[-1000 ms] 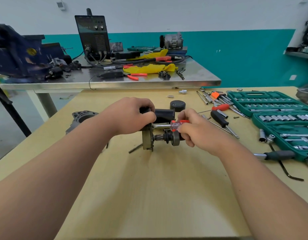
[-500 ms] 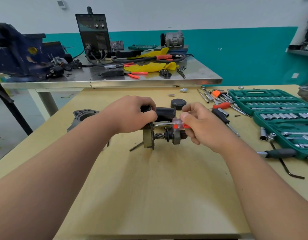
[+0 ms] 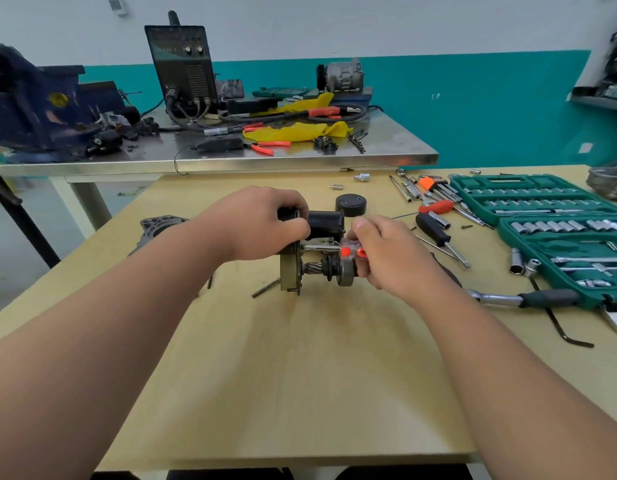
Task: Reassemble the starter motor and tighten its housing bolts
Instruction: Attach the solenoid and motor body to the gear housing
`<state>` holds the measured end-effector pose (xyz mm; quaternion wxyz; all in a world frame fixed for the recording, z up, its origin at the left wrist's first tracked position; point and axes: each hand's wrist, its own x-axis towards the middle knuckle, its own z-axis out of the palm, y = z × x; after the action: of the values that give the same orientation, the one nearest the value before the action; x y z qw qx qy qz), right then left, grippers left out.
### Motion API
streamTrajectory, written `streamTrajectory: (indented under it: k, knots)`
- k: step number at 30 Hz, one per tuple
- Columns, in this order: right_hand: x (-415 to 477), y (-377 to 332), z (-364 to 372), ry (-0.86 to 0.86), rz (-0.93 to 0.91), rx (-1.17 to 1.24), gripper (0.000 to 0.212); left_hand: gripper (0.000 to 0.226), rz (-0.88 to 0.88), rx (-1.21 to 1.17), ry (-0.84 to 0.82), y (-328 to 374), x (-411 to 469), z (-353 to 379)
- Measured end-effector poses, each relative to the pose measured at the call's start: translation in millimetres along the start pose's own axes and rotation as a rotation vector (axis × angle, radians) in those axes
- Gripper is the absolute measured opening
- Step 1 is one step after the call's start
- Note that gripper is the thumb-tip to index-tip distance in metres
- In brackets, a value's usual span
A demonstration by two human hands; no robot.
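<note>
Starter motor (image 3: 314, 261) sits mid-counter (image 3: 300, 375). Left hand (image 3: 262, 223), fingers clamped on its black body, steadies it. Right hand (image 3: 393, 258), fingers clamped on 1 clear-handled screwdriver (image 3: 350, 252), seems to be driving a housing screw w/ the shaft level; next move likely needs steady twisting. 2 green socket cases (image 3: 542, 202) at right.

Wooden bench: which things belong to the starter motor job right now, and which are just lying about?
In use:
starter motor, steadied by left hand
clear-handled screwdriver, in right hand

Lying about:
black cap
ratchet
socket set case
black-handled screwdriver
grey housing
</note>
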<state>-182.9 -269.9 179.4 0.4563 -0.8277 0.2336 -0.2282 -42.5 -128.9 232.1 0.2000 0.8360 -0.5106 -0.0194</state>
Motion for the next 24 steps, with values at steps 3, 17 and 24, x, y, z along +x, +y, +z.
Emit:
streamTrajectory:
  k: [3,17,24]
  knots:
    - [1,2,4,-0.041,0.03,-0.052,0.044,0.006,-0.013,-0.019,0.006,-1,-1,0]
    - [-3,7,-5,-0.175,0.015,-0.078,0.037,0.005,-0.017,-0.031,-0.003,1,-2,0]
    - [0,7,-8,-0.074,0.016,-0.065,0.047,0.008,0.0,-0.012,0.008,1,-2,0]
